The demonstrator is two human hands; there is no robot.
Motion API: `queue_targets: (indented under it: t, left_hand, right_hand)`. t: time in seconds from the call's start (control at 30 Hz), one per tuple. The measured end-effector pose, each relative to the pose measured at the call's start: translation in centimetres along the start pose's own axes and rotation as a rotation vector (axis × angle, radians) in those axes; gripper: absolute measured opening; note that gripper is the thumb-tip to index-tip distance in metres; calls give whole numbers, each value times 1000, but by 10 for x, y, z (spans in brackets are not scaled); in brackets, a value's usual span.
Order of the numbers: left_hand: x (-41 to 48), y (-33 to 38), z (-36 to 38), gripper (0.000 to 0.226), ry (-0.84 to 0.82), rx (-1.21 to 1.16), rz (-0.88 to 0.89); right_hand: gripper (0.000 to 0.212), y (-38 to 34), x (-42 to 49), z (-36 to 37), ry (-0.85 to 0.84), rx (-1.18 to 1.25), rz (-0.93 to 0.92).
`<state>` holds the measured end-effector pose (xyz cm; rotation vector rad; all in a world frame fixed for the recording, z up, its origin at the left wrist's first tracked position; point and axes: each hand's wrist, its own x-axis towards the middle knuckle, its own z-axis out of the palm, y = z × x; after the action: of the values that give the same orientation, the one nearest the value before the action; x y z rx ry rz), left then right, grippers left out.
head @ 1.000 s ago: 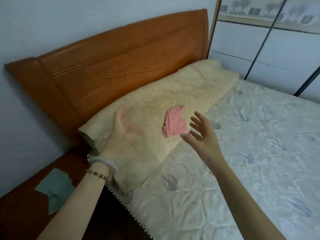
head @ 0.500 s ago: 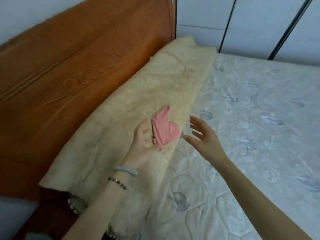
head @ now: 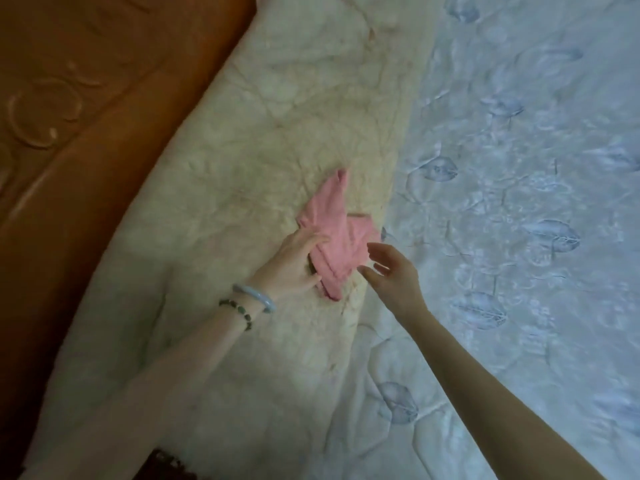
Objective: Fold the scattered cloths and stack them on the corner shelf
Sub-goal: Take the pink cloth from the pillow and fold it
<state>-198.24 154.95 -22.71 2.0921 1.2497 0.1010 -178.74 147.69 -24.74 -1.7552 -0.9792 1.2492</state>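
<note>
A crumpled pink cloth (head: 337, 233) lies on a cream blanket (head: 263, 140) near the blanket's right edge. My left hand (head: 294, 265), with two bracelets on the wrist, grips the cloth's lower left part, thumb on top and fingers tucked under the folds. My right hand (head: 391, 275) hovers just right of the cloth with its fingers spread, close to the cloth's lower edge but holding nothing. The corner shelf is out of view.
The cream blanket runs along an orange-brown wooden headboard (head: 79, 109) on the left. A white quilted mattress (head: 519, 202) with a blue leaf pattern fills the right side. A dark gap shows at the bottom left beside the bed.
The view has dropped closer to the bed. My left hand moved from beside the pink cloth to gripping it. My right hand came in close to the cloth's right side.
</note>
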Motion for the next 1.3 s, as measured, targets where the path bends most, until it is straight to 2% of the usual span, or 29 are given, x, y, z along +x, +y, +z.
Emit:
queue_targets:
  t: [0.23,0.37,0.57,0.67,0.8,0.9,0.97,1.07,1.2,1.3]
  left_hand:
    - [56,-38,1,57,-14,84,114]
    - [70,-47,4,52,56,115,150]
    - [70,-47,6,45,109,146,153]
    - [65,-36,2,55,61,197,148]
    - [59,-12,-5,64,0,192,185]
    - [52,12,-16,42,39,189,257]
    - [45,32,-25,27,92,179,295]
    - [31,71,-40,35,103,105,348]
    - [0,135,-45,29,96,-168,335]
    - [-20,181,-39,22,56,-311,300]
  right_hand:
    - [45,43,52,44,22,-55,136]
    - [50,44,81,65,35,-105,111]
    - [17,40,95,72,133,-159,53]
    - [10,30,84,60,116,-209,1]
    - [10,-2,56,38,110,-297,-212]
    - [12,-33,28,18,93,-356,-366]
    - [11,-62,6,-6,31,-339,-359]
    - [15,-99,-29,-45,-33,-252,-363]
    - [8,-133,-73,-89,-39,-283,-457]
    - [19,-150,-110,-125,-68,-288,-488]
